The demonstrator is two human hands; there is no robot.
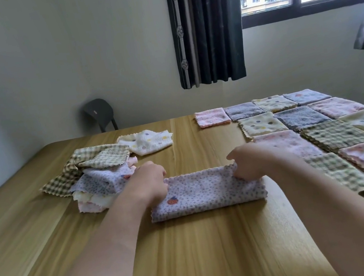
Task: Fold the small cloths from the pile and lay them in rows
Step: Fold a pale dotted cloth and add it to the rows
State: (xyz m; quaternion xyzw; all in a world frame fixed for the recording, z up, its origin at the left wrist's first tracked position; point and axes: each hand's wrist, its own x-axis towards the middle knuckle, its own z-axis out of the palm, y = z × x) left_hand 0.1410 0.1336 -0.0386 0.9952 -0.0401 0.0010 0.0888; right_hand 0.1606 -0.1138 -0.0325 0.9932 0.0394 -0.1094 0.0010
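A: Where is the lilac dotted fabric cloth (206, 192) lying?
B: It is lying folded into a long strip on the light wooden table (197, 256), in front of the person.
A: What are the hands doing?
B: The left hand (150, 184) is gripping the strip's left end with curled fingers, and the right hand (251, 162) is pinching its far right corner.
A: And the other cloths?
B: The loose pile of checked and pastel cloths (100, 176) is sitting to the left, while the folded square cloths (307, 120) are lying in rows on the right, edges meeting or overlapping
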